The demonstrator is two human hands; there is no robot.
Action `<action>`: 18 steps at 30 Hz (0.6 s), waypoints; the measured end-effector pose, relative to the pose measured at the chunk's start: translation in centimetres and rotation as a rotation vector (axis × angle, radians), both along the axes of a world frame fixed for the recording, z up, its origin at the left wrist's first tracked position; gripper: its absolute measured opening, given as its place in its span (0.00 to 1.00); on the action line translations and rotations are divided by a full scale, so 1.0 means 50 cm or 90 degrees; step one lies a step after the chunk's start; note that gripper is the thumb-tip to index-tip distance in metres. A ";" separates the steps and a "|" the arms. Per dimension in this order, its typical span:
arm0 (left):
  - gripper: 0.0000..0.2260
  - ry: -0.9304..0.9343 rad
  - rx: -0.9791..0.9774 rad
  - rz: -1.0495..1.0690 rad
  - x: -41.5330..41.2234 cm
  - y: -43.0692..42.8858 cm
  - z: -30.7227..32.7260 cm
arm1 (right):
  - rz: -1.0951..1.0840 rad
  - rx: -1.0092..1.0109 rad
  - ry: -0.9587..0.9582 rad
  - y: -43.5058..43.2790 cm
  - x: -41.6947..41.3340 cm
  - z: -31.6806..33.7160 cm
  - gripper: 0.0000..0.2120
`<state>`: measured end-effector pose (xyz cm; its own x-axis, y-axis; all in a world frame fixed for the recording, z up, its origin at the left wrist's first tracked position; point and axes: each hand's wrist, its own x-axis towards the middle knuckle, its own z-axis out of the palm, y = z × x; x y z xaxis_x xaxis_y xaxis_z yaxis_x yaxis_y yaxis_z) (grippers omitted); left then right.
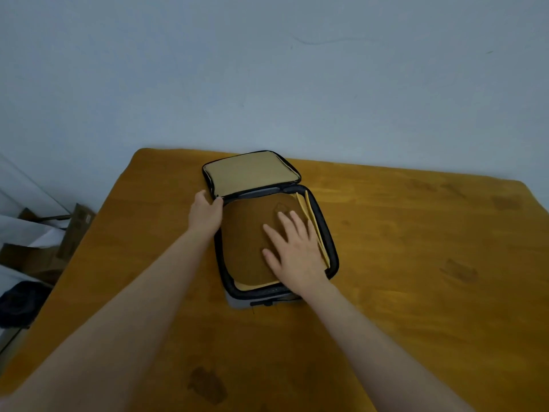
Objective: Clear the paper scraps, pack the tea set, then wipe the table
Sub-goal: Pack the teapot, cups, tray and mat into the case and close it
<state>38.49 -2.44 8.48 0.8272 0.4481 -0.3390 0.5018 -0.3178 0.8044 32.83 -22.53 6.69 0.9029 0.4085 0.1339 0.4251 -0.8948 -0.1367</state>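
A grey zip case (261, 301) with a black rim lies open in the middle of the wooden table (416, 248). Its tan-lined lid (251, 172) leans back toward the wall. A brown cloth (246, 242) covers what is packed inside, so the tea set is hidden. Yellow padding (310, 215) shows along the case's right side. My right hand (292, 246) lies flat on the cloth with its fingers spread. My left hand (206, 214) grips the case's left rim near the hinge.
Dark damp-looking stains mark the table, one at the near edge (206, 385) and several at the right (459, 270). Cardboard boxes (74, 230) and a dark bundle (20, 303) sit on the floor to the left. A pale wall stands behind the table.
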 end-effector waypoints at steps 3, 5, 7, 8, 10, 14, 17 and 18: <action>0.26 0.029 -0.075 -0.042 0.030 0.010 0.000 | -0.014 -0.020 0.095 0.027 0.004 -0.027 0.29; 0.27 0.003 -0.106 -0.029 0.042 0.011 -0.010 | -0.016 -0.028 0.089 0.033 0.008 -0.041 0.31; 0.27 -0.024 -0.155 0.023 0.052 0.016 -0.028 | -0.021 -0.031 0.080 0.034 0.011 -0.050 0.31; 0.28 -0.029 -0.210 0.055 0.056 0.022 -0.033 | -0.024 -0.030 0.077 0.034 0.012 -0.050 0.31; 0.32 -0.028 -0.350 0.134 0.065 0.040 -0.052 | -0.027 -0.030 0.079 0.035 0.010 -0.052 0.31; 0.25 -0.102 -0.441 0.210 0.075 0.044 -0.043 | -0.029 -0.035 0.081 0.037 0.009 -0.052 0.30; 0.21 -0.142 -0.453 0.209 0.075 0.032 -0.030 | -0.030 -0.052 0.093 0.036 0.009 -0.051 0.30; 0.21 -0.149 -0.453 0.208 0.071 0.031 -0.026 | -0.031 -0.059 0.098 0.036 0.007 -0.050 0.30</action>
